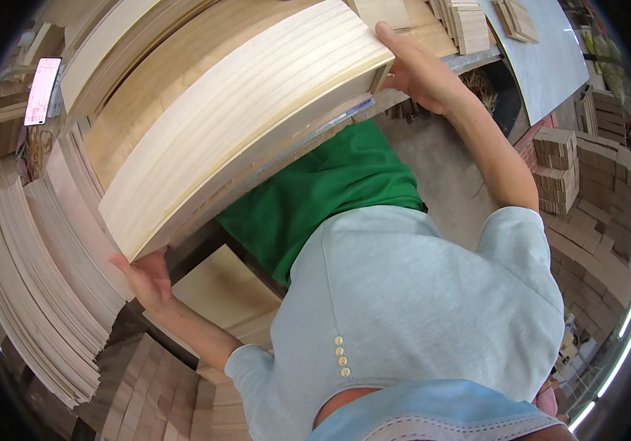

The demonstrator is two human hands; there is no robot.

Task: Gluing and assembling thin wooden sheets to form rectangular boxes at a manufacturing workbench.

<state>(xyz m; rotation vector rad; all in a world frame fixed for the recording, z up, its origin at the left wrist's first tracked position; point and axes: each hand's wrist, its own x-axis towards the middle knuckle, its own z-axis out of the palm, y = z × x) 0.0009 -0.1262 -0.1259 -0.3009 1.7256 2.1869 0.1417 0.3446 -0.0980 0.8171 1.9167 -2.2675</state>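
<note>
A long, pale wooden box (256,110) with visible grain spans the space between my hands, tilted over the workbench (139,110). Its near lower side looks recessed, like an open tray or drawer. My left hand (146,279) grips the lower left corner, thumb at the edge and the other fingers partly hidden beneath. At the upper right end, my right hand (418,70) is closed around the corner, its thumb on the top edge. The box hides part of the bench behind it.
Thin wooden boards (36,287) are stacked along the left, near a lit phone (42,92). Small wooden pieces (470,28) lie at the back right beside a grey-blue panel (539,59). Stacks of wooden blocks (556,169) stand at right. A pale panel (220,290) lies below the bench.
</note>
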